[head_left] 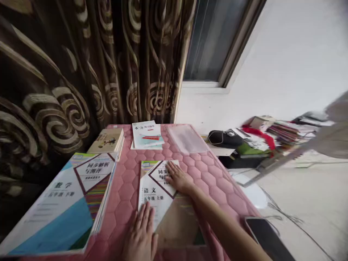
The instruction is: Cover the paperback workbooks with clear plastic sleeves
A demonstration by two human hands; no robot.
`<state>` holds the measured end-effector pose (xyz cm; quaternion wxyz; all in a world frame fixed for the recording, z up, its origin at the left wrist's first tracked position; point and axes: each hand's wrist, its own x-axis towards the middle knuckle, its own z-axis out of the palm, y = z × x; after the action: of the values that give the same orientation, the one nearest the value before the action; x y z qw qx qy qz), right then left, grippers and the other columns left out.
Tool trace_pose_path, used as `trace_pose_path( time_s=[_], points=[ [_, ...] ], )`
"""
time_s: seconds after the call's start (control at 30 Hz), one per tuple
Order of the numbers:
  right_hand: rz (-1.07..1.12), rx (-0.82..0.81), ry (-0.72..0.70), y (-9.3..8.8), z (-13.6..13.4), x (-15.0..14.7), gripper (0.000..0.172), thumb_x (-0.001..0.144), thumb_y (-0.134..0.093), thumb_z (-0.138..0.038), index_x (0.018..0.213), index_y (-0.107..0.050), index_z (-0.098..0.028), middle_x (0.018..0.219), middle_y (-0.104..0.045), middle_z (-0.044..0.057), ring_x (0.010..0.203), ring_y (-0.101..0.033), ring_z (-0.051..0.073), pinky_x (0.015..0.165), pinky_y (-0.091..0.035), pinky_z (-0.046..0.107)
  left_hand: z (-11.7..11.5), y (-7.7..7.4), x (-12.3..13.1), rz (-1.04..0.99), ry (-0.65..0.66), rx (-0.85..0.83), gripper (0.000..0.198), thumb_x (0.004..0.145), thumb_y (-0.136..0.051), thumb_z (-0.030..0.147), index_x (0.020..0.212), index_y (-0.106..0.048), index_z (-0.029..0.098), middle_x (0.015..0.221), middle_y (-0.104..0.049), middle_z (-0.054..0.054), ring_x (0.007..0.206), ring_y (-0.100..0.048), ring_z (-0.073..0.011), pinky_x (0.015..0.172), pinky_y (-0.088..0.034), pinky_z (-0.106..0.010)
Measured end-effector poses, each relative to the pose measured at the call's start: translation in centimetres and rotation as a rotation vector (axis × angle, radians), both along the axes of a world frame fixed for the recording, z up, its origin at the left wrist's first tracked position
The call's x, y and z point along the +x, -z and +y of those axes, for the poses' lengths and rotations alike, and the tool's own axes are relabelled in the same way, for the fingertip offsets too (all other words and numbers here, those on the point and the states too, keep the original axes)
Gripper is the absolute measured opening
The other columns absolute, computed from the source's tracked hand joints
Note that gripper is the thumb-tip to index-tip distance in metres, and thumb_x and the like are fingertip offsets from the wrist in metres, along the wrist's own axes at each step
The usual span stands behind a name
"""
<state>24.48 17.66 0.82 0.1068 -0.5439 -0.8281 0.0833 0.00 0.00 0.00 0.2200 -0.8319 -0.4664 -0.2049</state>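
Note:
A workbook (168, 221) with a white and brown cover lies flat on the pink quilted table cover (127, 185), in the middle before me. My right hand (178, 176) rests flat on its upper right part, fingers stretched out, hiding some of the printed title. At the book's lower left edge my left hand (143, 232) lies palm down with its fingers extended, the fingertips on the cover. Neither hand grips anything. My right forearm crosses over the book's right side.
A stack of workbooks (65, 206) with a blue and white cover stands at left, brown notebooks (106, 140) behind it. Thin booklets (147, 135) and a translucent plastic sleeve (187, 139) lie at the far end. A phone (268, 237) is at lower right, a cluttered shelf (252, 145) beyond.

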Motion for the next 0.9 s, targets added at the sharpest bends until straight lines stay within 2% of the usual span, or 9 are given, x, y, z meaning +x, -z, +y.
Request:
trace_pose_path(
  time_s=[0.13, 0.2, 0.27, 0.4, 0.5, 0.57, 0.67, 0.77, 0.9],
  points=[
    [0.01, 0.021, 0.087, -1.2, 1.8, 0.1, 0.066, 0.099, -0.031, -0.046, 0.151, -0.034, -0.005, 0.158, -0.03, 0.02, 0.148, -0.022, 0.028, 0.119, -0.023, 0.046, 0.1, 0.7, 0.0, -0.006, -0.025, -0.008, 0.082, 0.081, -0.048, 0.022, 0.157, -0.017, 0.014, 0.149, -0.048, -0.01, 0.137, -0.041, -0.0233, 0.114, -0.023, -0.039],
    [0.016, 0.03, 0.177, -1.4, 1.0, -0.2, 0.063, 0.099, -0.032, -0.043, 0.147, -0.039, -0.004, 0.156, -0.034, 0.021, 0.147, -0.026, 0.03, 0.117, -0.026, 0.046, 0.0, 1.0, -0.2, -0.005, -0.024, -0.024, 0.079, 0.082, -0.048, 0.023, 0.156, -0.022, 0.015, 0.152, -0.045, -0.01, 0.139, -0.039, -0.0237, 0.113, -0.026, -0.039],
    [0.032, 0.068, 0.301, -1.4, -1.0, -0.6, 0.057, 0.098, -0.034, -0.037, 0.142, -0.045, -0.002, 0.151, -0.04, 0.024, 0.142, -0.034, 0.031, 0.113, -0.032, 0.045, -0.3, 0.8, -0.3, -0.002, -0.022, -0.053, 0.072, 0.083, -0.048, 0.024, 0.153, -0.03, 0.016, 0.154, -0.042, -0.009, 0.139, -0.039, -0.024, 0.112, -0.028, -0.04],
    [0.074, 0.169, 0.469, -1.0, -6.5, -0.5, 0.038, 0.092, -0.043, -0.026, 0.119, -0.062, -0.008, 0.122, -0.062, 0.023, 0.114, -0.058, 0.032, 0.098, -0.044, 0.043, 0.4, -1.4, 0.6, -0.025, -0.061, -0.253, 0.052, 0.087, -0.045, 0.025, 0.138, -0.053, 0.019, 0.145, -0.053, -0.011, 0.128, -0.051, -0.027, 0.112, -0.03, -0.05],
    [0.156, 0.161, 0.567, -1.2, -9.6, 0.1, 0.029, 0.088, -0.048, -0.025, 0.108, -0.065, -0.012, 0.103, -0.067, 0.018, 0.092, -0.064, 0.028, 0.083, -0.049, 0.039, 3.1, -3.9, 2.3, -0.076, -0.156, -0.496, 0.038, 0.092, -0.043, 0.028, 0.122, -0.066, 0.022, 0.131, -0.064, -0.01, 0.119, -0.058, -0.0268, 0.116, -0.026, -0.054],
    [0.226, 0.086, 0.615, -1.9, -10.5, 0.4, 0.028, 0.087, -0.05, -0.027, 0.106, -0.065, -0.012, 0.097, -0.068, 0.017, 0.085, -0.065, 0.025, 0.075, -0.05, 0.034, 5.5, -4.7, 3.5, -0.079, -0.155, -0.564, 0.046, 0.092, -0.045, 0.034, 0.132, -0.059, 0.017, 0.145, -0.052, -0.013, 0.135, -0.045, -0.0321, 0.117, -0.025, -0.055],
    [0.28, -0.082, 0.647, -3.3, -10.7, 0.9, 0.022, 0.085, -0.055, -0.033, 0.092, -0.066, -0.015, 0.09, -0.07, 0.014, 0.083, -0.067, 0.023, 0.068, -0.049, 0.028, 8.2, -4.1, 4.5, -0.092, -0.166, -0.612, 0.063, 0.092, -0.044, 0.043, 0.148, -0.041, 0.015, 0.159, -0.029, -0.014, 0.147, -0.023, -0.037, 0.118, -0.019, -0.06],
    [0.374, -0.265, 0.652, -4.5, -10.3, 1.6, 0.02, 0.085, -0.057, -0.037, 0.08, -0.063, -0.019, 0.079, -0.071, 0.008, 0.075, -0.067, 0.021, 0.059, -0.047, 0.025, 8.9, -3.0, 4.6, -0.107, -0.169, -0.61, 0.066, 0.094, -0.039, 0.047, 0.152, -0.034, 0.016, 0.162, -0.021, -0.014, 0.149, -0.017, -0.0362, 0.119, -0.012, -0.061],
    [0.568, -0.58, 0.68, -5.6, -10.3, 1.9, 0.029, 0.088, -0.055, -0.046, 0.087, -0.064, -0.019, 0.062, -0.067, 0.002, 0.053, -0.062, 0.016, 0.045, -0.041, 0.022, 8.4, -2.9, 4.3, -0.116, -0.159, -0.611, 0.067, 0.094, -0.038, 0.049, 0.153, -0.033, 0.016, 0.162, -0.02, -0.014, 0.149, -0.016, -0.0354, 0.12, -0.012, -0.059]
  ],
)
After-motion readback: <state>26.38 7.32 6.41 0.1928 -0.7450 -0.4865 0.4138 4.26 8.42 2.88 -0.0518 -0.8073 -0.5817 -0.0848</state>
